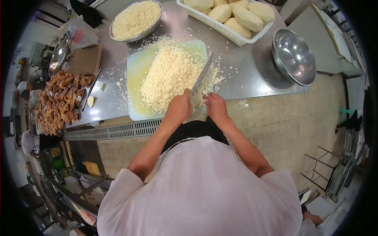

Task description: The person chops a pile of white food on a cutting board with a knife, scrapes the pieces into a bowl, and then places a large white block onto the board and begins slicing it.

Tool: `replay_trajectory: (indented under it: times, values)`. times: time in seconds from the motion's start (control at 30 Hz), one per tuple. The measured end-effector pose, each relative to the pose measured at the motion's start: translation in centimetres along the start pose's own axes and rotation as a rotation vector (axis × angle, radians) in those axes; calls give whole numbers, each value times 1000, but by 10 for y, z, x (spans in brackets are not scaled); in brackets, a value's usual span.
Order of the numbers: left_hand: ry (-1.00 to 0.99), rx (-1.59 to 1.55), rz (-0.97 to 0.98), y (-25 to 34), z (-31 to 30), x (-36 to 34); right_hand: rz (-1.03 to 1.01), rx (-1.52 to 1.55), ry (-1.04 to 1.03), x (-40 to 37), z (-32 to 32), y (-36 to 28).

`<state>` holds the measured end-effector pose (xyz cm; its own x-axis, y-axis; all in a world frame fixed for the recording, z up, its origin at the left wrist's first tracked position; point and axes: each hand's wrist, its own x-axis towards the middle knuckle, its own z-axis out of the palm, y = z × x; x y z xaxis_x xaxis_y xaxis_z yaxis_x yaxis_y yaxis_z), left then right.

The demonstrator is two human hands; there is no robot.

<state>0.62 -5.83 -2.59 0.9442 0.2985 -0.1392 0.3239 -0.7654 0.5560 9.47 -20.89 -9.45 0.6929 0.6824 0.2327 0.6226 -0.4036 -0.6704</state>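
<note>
My left hand [180, 105] is closed round the handle end of a knife [202, 76], whose blade points away from me, up and to the right. The blade stands along the right side of a heap of finely chopped pale vegetable [169, 74]. Beneath the heap lies a pale green and yellow cutting board [135, 98]. My right hand [216, 106] is at the board's near right edge, close to the knife, with its fingers curled in among some chopped bits. What those fingers hold is hidden.
A metal bowl of chopped pale bits [136, 20] stands at the back left. Peeled potatoes [248, 17] fill a white basket [236, 38]. A metal bowl [294, 57] is at the right. Browned food pieces [59, 102] are piled at the left. Scattered bits surround the board.
</note>
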Motion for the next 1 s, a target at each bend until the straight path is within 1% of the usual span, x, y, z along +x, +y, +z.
replay_trajectory:
  times: [0.03,0.07,0.1,0.17,0.23,0.3,0.37,0.43,0.5,0.53,0.6,0.67,0.7,0.77,0.83,0.9,0.93,0.97,1.0]
  values:
    - [-29,2,-5,5,-9,1,-9,-2,6,3,-1,0]
    - [-22,8,2,7,-9,-2,26,-15,-25,4,0,1]
    - [-39,-12,-9,9,-3,-9,68,-27,-60,5,-1,-2]
    - [-68,-35,-25,9,10,-10,59,-31,-43,6,-3,-4]
    - [7,-104,66,7,21,1,44,-43,-46,4,-7,-9]
    - [-18,-70,55,8,15,1,48,-32,-73,7,-11,-11]
    - [-62,-96,-11,17,1,-9,38,-38,-61,8,-7,-3]
    - [-88,-93,-43,12,17,-7,51,-38,-59,7,-4,-3]
    - [-5,-140,45,11,29,2,35,-39,-15,3,-5,-4]
    - [-53,-147,39,9,25,8,34,-44,-21,2,-6,-2]
    - [-64,-137,10,16,14,0,25,-60,-44,4,-5,0]
    - [-55,-139,-16,23,10,-7,16,-37,-17,7,-6,1]
    - [-60,-136,-14,21,18,-3,21,-17,-9,3,-6,0]
    - [23,-177,28,11,41,6,27,-39,-33,-2,-7,2]
    - [5,-203,49,14,22,7,10,-65,-53,-5,-13,-1]
    - [-88,-76,-31,13,4,4,20,-81,-52,-7,-21,-7]
    - [-23,-118,29,13,-1,-7,23,-78,-45,-7,-17,-6]
    - [-30,-114,36,7,5,-4,51,-31,-42,-9,-12,-2]
    - [5,-86,29,4,12,-1,78,14,-45,-12,-10,-2]
